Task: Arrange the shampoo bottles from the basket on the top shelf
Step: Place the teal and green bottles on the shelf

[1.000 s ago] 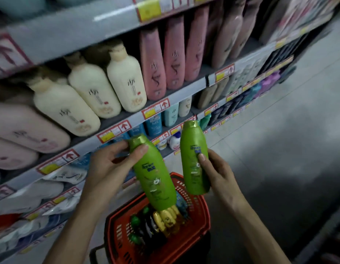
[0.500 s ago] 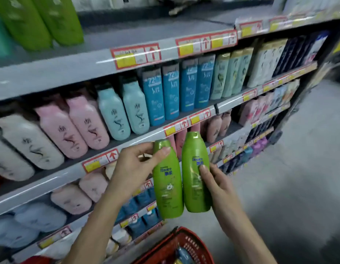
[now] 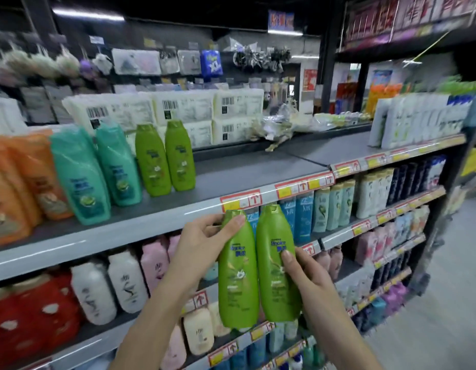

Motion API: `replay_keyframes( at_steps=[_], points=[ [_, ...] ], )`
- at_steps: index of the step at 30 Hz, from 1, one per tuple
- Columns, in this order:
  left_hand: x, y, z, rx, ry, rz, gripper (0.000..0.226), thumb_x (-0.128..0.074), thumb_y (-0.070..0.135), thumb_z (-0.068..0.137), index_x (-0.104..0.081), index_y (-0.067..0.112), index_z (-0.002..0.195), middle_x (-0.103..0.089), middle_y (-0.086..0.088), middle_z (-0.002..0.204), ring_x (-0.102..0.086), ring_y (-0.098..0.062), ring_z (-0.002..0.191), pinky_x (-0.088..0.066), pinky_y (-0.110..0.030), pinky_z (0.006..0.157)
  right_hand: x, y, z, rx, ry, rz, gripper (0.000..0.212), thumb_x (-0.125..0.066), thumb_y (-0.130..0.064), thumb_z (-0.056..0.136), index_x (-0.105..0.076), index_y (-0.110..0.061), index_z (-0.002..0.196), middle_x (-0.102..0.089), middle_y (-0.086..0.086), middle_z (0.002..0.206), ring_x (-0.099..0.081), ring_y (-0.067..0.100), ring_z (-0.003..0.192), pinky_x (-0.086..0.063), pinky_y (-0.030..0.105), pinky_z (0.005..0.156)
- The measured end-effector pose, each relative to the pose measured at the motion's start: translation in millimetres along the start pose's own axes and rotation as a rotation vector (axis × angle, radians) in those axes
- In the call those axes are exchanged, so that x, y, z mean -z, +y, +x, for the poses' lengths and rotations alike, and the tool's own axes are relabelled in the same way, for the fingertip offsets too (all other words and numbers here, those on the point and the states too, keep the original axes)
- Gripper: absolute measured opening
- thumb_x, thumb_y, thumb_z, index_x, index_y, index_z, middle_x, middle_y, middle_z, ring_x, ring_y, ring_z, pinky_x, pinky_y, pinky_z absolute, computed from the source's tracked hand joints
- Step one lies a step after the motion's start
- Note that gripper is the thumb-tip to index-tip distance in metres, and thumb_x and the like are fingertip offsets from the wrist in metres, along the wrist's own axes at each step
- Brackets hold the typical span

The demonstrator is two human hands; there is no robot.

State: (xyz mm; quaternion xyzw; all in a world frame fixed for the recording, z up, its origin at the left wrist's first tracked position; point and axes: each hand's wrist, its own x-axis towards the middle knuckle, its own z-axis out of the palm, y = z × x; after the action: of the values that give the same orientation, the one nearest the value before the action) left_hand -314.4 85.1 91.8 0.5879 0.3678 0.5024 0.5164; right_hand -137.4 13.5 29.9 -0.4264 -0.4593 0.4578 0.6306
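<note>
My left hand grips a green shampoo bottle near its cap. My right hand holds a second green shampoo bottle beside it, and the two bottles touch, both upright. They hang in front of the second shelf, just below the edge of the grey top shelf. Two matching green bottles stand on that top shelf, to the left. The basket is out of view.
Teal bottles and orange bottles stand left of the green ones on the top shelf. White bottles fill its right end, and its middle shows bare grey surface. Lower shelves hold pink, white, blue and red bottles. The aisle floor lies to the right.
Both hands have lifted the two green bottles up from over the red basket towards the top shelf. My view has risen, the top shelf has come into sight and the basket has dropped out.
</note>
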Motion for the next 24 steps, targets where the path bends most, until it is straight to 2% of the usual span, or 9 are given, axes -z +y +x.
replay_keyframes(
  at_steps=[2,7,9,13,17,18,20,22,24],
  points=[
    [5.8,13.8,2.9,-0.023,0.014,0.014,0.031,-0.076,0.044,0.072,-0.079,0.022,0.094,-0.079,-0.006,0.094,-0.076,-0.017,0.083,-0.06,-0.027,0.066,-8.2,-7.4,5.2,0.026,-0.002,0.011,0.021,-0.063,-0.045,0.078,-0.076,-0.036,0.091,-0.077,0.0,0.094,-0.072,0.008,0.084,-0.06,0.026,0.069],
    [23.8,42.9,8.1,-0.109,0.04,0.057,0.029,-0.077,0.043,0.072,-0.077,0.021,0.091,-0.079,-0.006,0.09,-0.076,-0.017,0.079,-0.057,-0.024,0.06,-29.4,-23.7,19.1,0.088,-0.055,0.039,0.029,-0.065,-0.04,0.079,-0.075,-0.021,0.099,-0.075,0.012,0.097,-0.07,0.018,0.087,-0.057,0.039,0.078],
    [30.0,51.1,10.9,-0.133,0.043,0.069,0.035,-0.078,0.042,0.07,-0.075,0.018,0.095,-0.079,-0.007,0.09,-0.076,-0.019,0.08,-0.058,-0.025,0.06,-35.1,-28.4,25.9,0.118,-0.091,0.036,0.031,-0.067,-0.039,0.078,-0.075,-0.021,0.101,-0.075,0.012,0.099,-0.071,0.019,0.088,-0.058,0.034,0.076],
    [45.2,74.5,21.2,-0.174,0.008,0.186,0.05,-0.08,0.047,0.068,-0.071,0.014,0.105,-0.079,-0.005,0.091,-0.076,-0.019,0.084,-0.059,-0.025,0.065,-46.4,-43.5,49.8,0.172,-0.145,-0.008,0.027,-0.066,-0.029,0.082,-0.074,-0.017,0.104,-0.075,0.011,0.102,-0.072,0.021,0.093,-0.058,0.029,0.076],
    [59.1,107.8,39.8,-0.209,0.045,0.381,0.062,-0.081,0.055,0.061,-0.069,0.018,0.111,-0.078,-0.002,0.099,-0.075,-0.014,0.091,-0.061,-0.032,0.081,-63.1,-64.8,81.1,0.211,-0.183,-0.028,0.03,-0.063,-0.026,0.087,-0.068,-0.009,0.112,-0.074,0.012,0.105,-0.07,0.028,0.099,-0.059,0.042,0.083],
    [61.0,117.1,44.7,-0.229,0.062,0.415,0.062,-0.081,0.054,0.061,-0.069,0.018,0.11,-0.077,-0.001,0.1,-0.075,-0.012,0.09,-0.06,-0.03,0.081,-68.0,-70.7,89.2,0.222,-0.192,-0.033,0.029,-0.062,-0.025,0.089,-0.067,-0.009,0.113,-0.074,0.011,0.104,-0.07,0.026,0.097,-0.059,0.04,0.079],
    [64.8,134.1,55.6,-0.289,0.093,0.485,0.043,-0.083,0.046,0.066,-0.068,0.026,0.102,-0.075,0.008,0.096,-0.072,-0.003,0.086,-0.056,-0.015,0.076,-77.8,-82.5,104.7,0.25,-0.205,-0.047,0.026,-0.061,-0.025,0.092,-0.066,-0.011,0.113,-0.075,0.008,0.102,-0.071,0.021,0.094,-0.058,0.03,0.072],
    [70.7,152.8,65.0,-0.358,0.134,0.61,0.027,-0.082,0.042,0.074,-0.062,0.039,0.09,-0.063,0.026,0.09,-0.06,0.012,0.086,-0.047,-0.003,0.069,-88.7,-94.9,120.7,0.27,-0.232,-0.059,0.025,-0.06,-0.028,0.095,-0.065,-0.015,0.115,-0.074,0.004,0.105,-0.07,0.019,0.097,-0.059,0.03,0.077],
    [79.5,167.5,74.3,-0.422,0.188,0.763,0.024,-0.079,0.046,0.078,-0.059,0.042,0.09,-0.056,0.031,0.088,-0.054,0.014,0.087,-0.04,-0.004,0.068,-100.6,-106.1,137.1,0.287,-0.265,-0.062,0.023,-0.059,-0.026,0.097,-0.064,-0.017,0.118,-0.074,0.001,0.109,-0.07,0.016,0.102,-0.058,0.029,0.083]
  ],
)
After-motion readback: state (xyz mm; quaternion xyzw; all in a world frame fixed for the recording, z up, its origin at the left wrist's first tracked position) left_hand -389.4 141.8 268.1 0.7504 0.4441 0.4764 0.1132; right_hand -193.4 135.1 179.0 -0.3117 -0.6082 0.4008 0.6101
